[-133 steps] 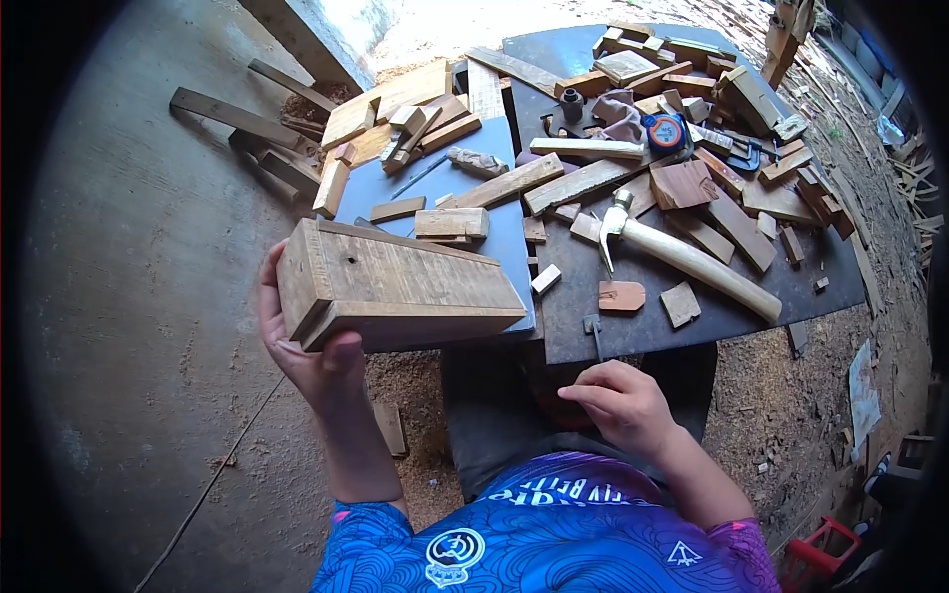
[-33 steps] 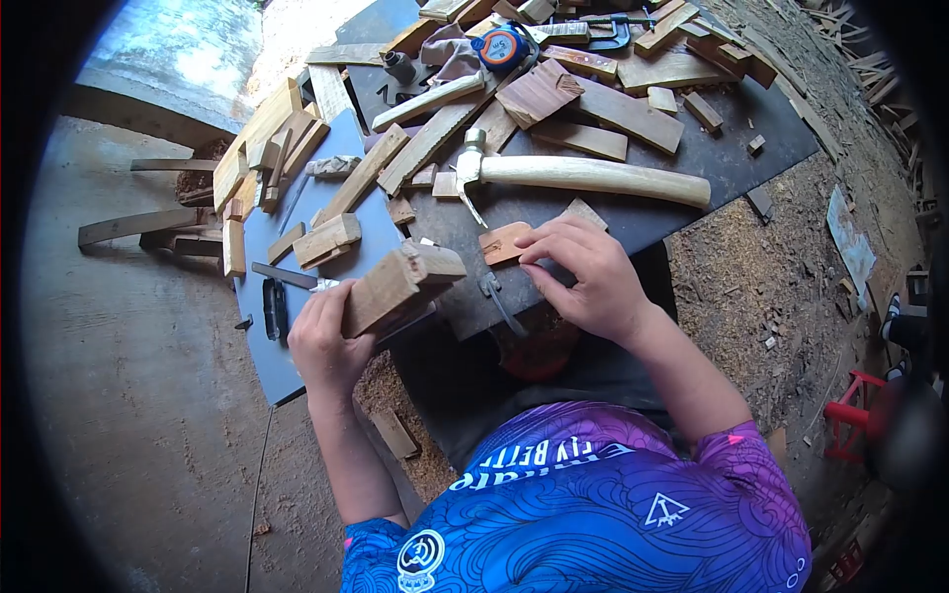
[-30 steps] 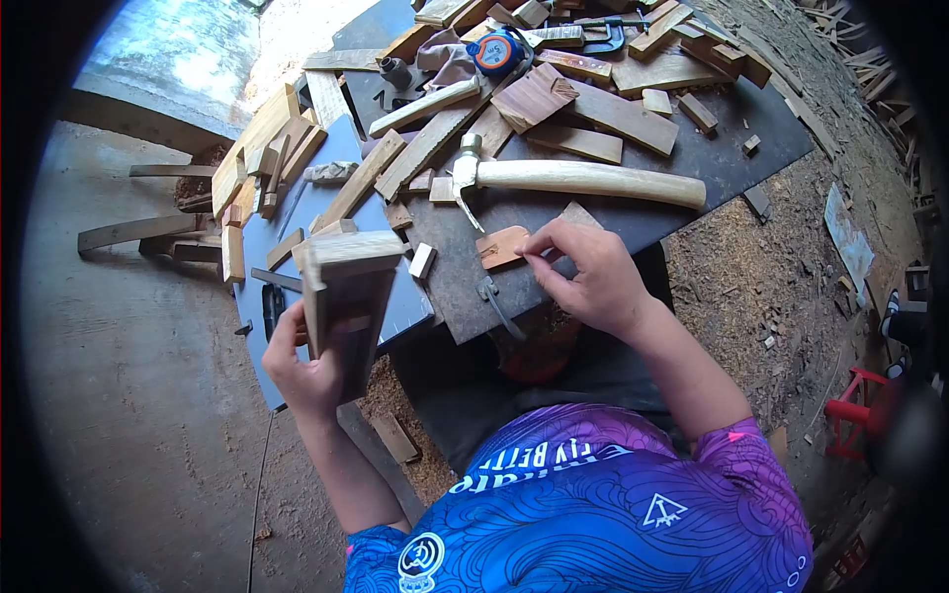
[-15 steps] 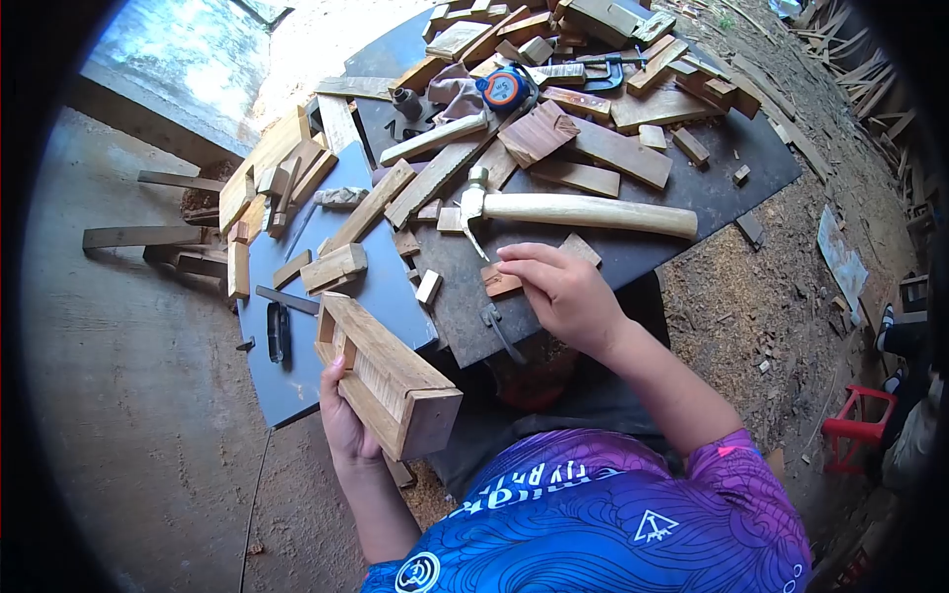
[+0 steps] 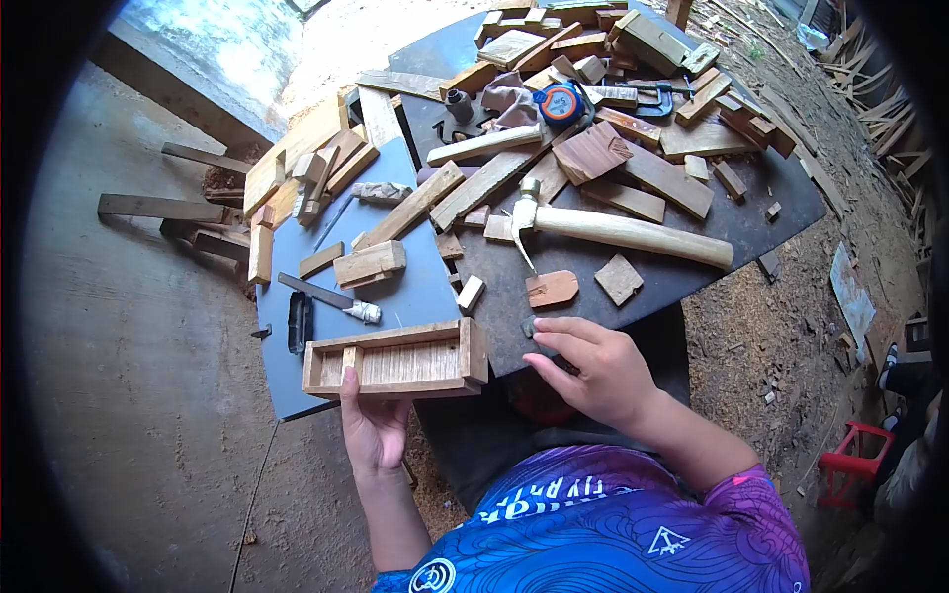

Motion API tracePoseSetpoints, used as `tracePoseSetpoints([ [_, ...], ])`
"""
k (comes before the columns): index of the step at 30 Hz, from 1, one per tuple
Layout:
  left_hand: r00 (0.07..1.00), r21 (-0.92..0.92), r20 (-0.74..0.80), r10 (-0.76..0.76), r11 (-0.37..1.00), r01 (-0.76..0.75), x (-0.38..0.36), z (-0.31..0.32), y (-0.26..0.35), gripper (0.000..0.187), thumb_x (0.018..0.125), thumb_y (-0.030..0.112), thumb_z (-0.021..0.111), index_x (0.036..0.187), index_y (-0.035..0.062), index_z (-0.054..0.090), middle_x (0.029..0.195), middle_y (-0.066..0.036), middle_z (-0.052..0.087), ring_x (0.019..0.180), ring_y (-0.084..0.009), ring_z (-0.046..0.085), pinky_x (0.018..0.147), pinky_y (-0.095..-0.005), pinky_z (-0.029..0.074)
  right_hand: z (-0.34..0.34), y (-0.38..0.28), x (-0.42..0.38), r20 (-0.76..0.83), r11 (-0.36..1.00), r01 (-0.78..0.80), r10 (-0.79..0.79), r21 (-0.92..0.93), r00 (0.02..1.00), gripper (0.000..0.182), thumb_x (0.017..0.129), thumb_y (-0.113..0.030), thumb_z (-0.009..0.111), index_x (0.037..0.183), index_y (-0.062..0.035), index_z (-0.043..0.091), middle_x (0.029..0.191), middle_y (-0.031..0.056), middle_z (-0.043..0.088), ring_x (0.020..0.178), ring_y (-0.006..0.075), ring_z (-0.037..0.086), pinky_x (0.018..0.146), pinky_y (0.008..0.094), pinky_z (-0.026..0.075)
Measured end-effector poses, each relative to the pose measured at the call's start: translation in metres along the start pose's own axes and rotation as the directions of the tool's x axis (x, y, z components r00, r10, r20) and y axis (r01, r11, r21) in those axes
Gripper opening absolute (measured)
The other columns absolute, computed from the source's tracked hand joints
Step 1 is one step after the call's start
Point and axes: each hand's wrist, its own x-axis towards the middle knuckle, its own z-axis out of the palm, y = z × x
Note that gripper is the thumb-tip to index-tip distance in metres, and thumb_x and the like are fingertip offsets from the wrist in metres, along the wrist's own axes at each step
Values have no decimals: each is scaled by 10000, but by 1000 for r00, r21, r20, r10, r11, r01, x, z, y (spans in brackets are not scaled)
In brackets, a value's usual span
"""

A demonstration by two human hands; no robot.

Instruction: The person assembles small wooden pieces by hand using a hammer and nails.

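My left hand (image 5: 376,435) grips a small wooden box (image 5: 473,356) from below, thumb over its near wall. The box is long and shallow, with its open side toward me and a narrow divider (image 5: 352,358) near its left end. My right hand (image 5: 593,364) is at the near table edge, thumb and fingers apart. Its fingertips overlap a small dark metal piece (image 5: 530,326) at that edge. Just beyond lie a reddish wood block (image 5: 552,289) with a pointed end and a square block (image 5: 620,280). A claw hammer (image 5: 633,235) with a pale wooden handle rests behind them.
Wood offcuts (image 5: 633,178) crowd the dark table, along with a tape measure (image 5: 560,103), a C-clamp (image 5: 656,97) and a wooden mallet-like handle (image 5: 484,144). On the blue-grey board (image 5: 297,385) lie a chisel-like blade (image 5: 316,289) and a black tool (image 5: 300,321). A red stool (image 5: 855,463) stands right.
My left hand has turned the box level, so its open side faces me. My right hand has moved down from the reddish block to the table edge. The view has shifted slightly.
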Motion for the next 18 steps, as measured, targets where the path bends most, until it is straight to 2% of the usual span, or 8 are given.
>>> tracePoseSetpoints([
  [5,999,-33,-35,-9,999,8,6,-3,-3,735,939,423,744,1485,48,425,1398,-172,542,1279,-310,574,985,-449,604,-1,-2,3,-128,995,14,-27,-97,991,173,920,-149,742,1029,-15,735,1065,142,738,846,309,741,738,386,613],
  [7,997,-79,-63,39,996,-44,6,-9,-2,730,938,419,744,1480,45,430,1378,-168,553,1256,-300,581,976,-442,610,-8,4,-2,-21,980,-143,142,-139,990,124,932,-139,713,974,-24,732,999,146,735,787,325,716,692,406,591],
  [8,997,-78,-70,38,996,-44,6,-14,-1,721,941,409,741,1483,49,432,1381,-163,556,1252,-295,583,968,-434,617,-10,4,-4,4,969,-213,215,-123,977,145,939,-164,697,900,-27,722,903,153,725,744,349,693,674,436,571],
  [9,998,-71,-61,25,997,-30,6,-21,1,721,941,409,741,1483,49,432,1381,-163,556,1252,-295,583,968,-434,617,-11,2,-6,-4,965,-228,230,-128,973,145,939,-164,697,900,-27,722,903,153,725,744,349,693,674,436,571],
  [11,997,-101,-64,51,993,-57,6,-32,1,653,945,379,750,1427,24,491,1366,-169,588,1242,-306,624,1020,-458,608,-14,0,-8,157,965,-251,260,-70,953,226,932,-228,707,855,-16,711,843,170,715,752,363,700,703,460,573],
  [12,993,-92,-103,50,994,-60,4,-29,1,659,943,375,752,1436,26,486,1374,-164,584,1251,-305,615,1014,-454,610,-14,-1,-9,155,961,-264,273,-80,949,226,932,-228,707,855,-16,711,843,170,715,752,363,700,703,460,573],
  [14,995,-93,-96,39,995,-48,0,-28,0,663,942,374,754,1441,30,484,1379,-159,581,1260,-304,609,1009,-454,612,-9,-8,-7,246,909,-401,417,-114,875,281,919,-282,713,838,-13,707,811,187,707,749,375,702,725,478,574],
  [18,998,-88,-54,24,996,-29,4,-30,-7,702,958,406,717,1497,58,432,1410,-170,546,1271,-312,584,963,-453,630,13,-2,-10,210,919,-302,357,-253,910,281,932,-267,684,800,-19,667,814,197,695,755,379,709,723,479,584],
])
